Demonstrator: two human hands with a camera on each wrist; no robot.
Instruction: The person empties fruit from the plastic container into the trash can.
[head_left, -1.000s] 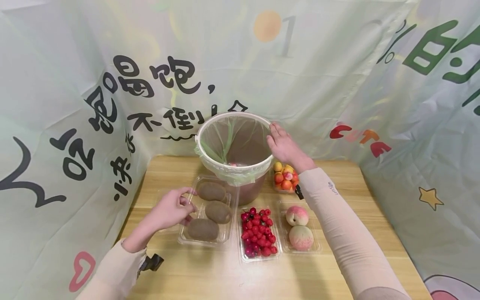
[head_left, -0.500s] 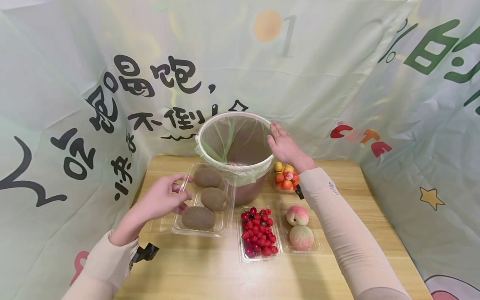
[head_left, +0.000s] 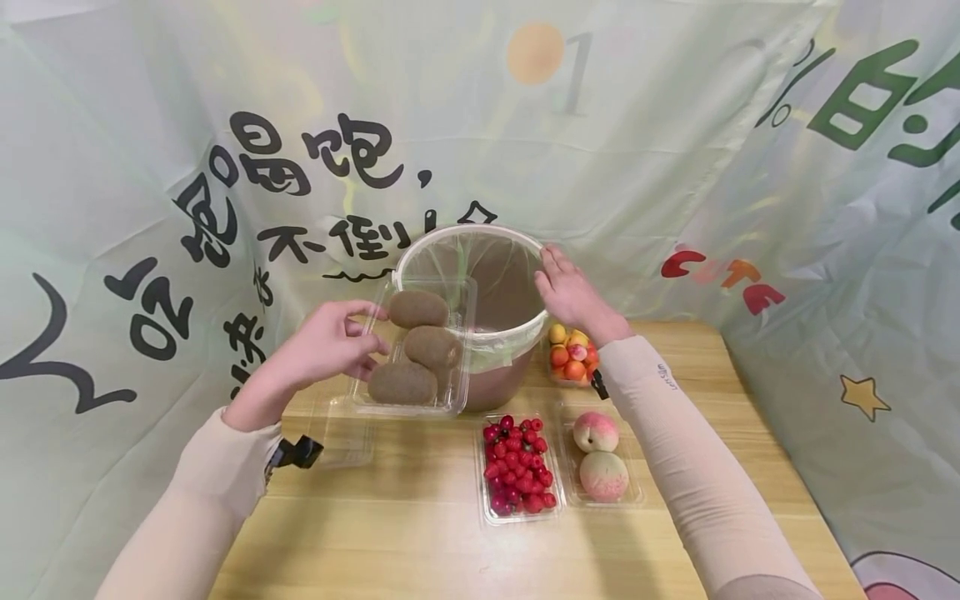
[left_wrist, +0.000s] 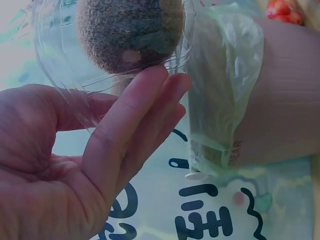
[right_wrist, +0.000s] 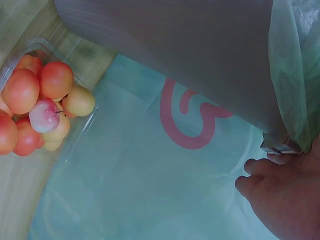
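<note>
Plainly, the left hand (head_left: 330, 343) had a pinching hold on the left edge of a clear plastic box (head_left: 405, 410), its thumb and fingers on either side of the plastic. Three brown, fuzzy kiwifruits (head_left: 418, 309) lay in that box, which was up off the surface (head_left: 420, 521) at the near left side of a brownish bin (head_left: 498, 385), overlapping part of its rim in the head view. A translucent green liner (left_wrist: 225, 85) was folded over the bin's mouth. The right hand (head_left: 568, 292) rested at the right of the rim, its fingers fairly straight from above and gripping nothing that could be made out.

Near the bin's right side stood a box of orange and yellow fruit (head_left: 573, 354). Closer to the person, raspberries (head_left: 519, 462) and some darker cherries (head_left: 499, 503) filled a clear tray, just beside a container with two pink-and-cream peaches (head_left: 603, 477). Behind everything hung a pale printed cloth (head_left: 637, 92).
</note>
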